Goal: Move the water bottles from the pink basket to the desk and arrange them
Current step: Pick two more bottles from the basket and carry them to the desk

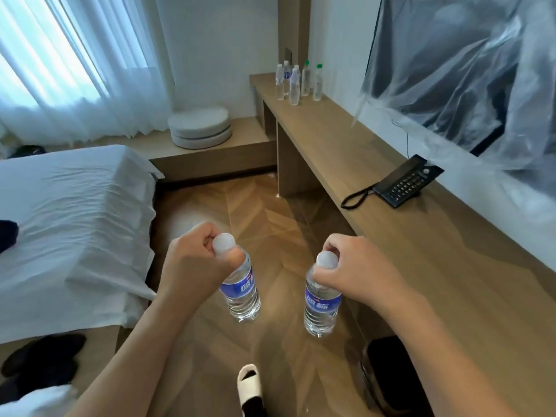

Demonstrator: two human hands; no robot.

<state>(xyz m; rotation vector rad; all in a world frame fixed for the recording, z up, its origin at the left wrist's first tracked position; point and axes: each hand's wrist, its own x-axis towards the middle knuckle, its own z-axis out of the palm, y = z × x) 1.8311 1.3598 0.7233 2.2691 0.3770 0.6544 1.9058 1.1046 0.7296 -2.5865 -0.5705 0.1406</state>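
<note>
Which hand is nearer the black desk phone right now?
Right. The right hand, gripping a water bottle by the cap, is just off the desk edge, below the phone. The left hand holds its bottle farther out, toward the bed.

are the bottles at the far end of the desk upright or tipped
Upright: the bottles all stand on their bases on the desk, caps up.
</note>
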